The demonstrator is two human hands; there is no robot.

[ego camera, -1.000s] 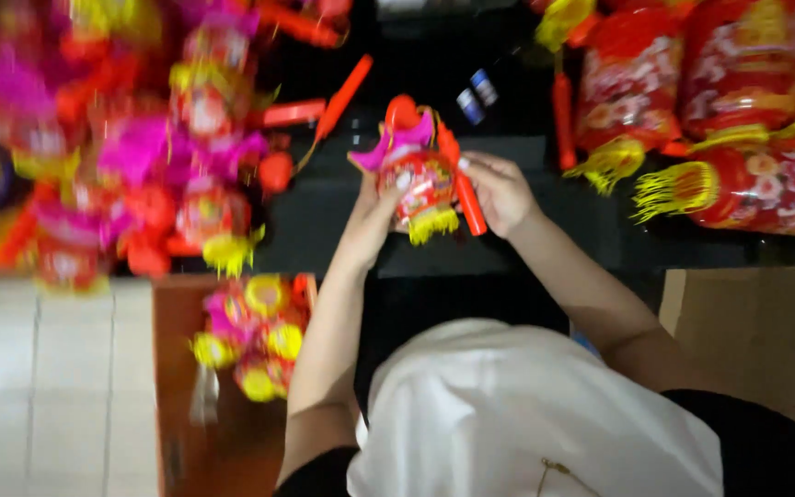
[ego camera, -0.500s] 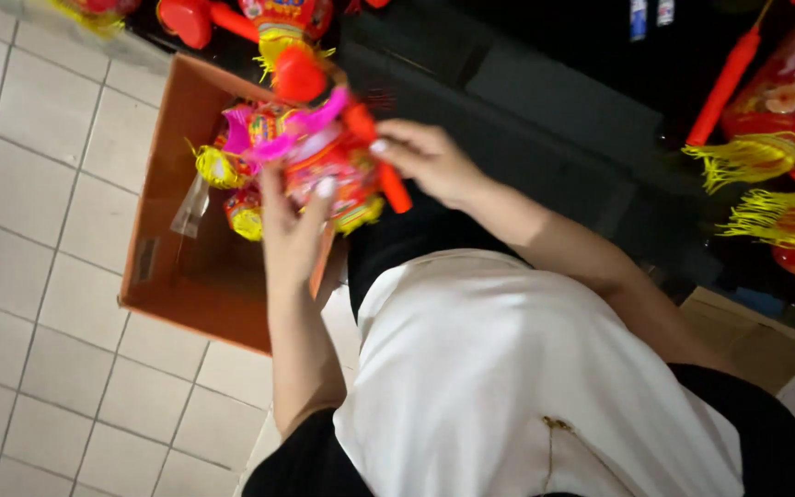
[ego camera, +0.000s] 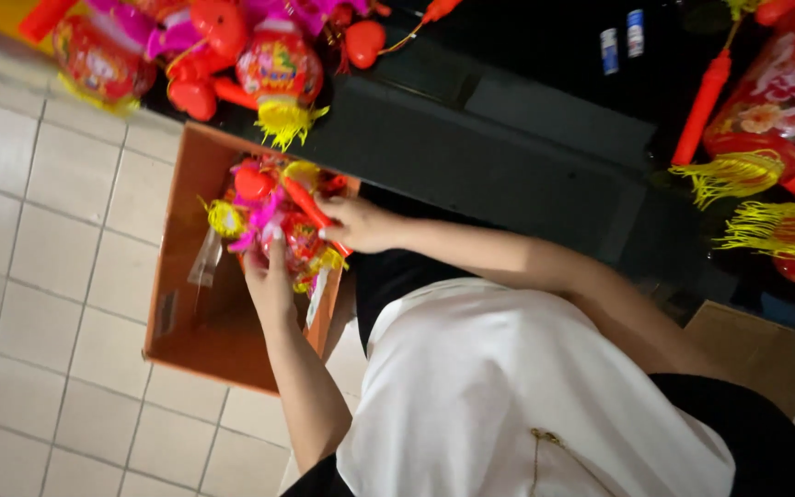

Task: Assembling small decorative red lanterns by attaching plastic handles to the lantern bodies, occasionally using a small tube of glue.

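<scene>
A black table (ego camera: 508, 138) was noted beside an open cardboard box (ego camera: 186, 304) on the tiled floor (ego camera: 39, 276). A toy lantern (ego camera: 292, 230) was held over the box's near edge. The left hand (ego camera: 270, 276) was closed under it; the right hand (ego camera: 361, 224) was closed on its red handle (ego camera: 310, 212).

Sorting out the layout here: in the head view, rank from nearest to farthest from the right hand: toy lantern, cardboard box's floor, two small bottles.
1. Toy lantern, in the right hand itself.
2. Cardboard box floor, lower left.
3. Two small bottles, upper right on the dark table.
</scene>
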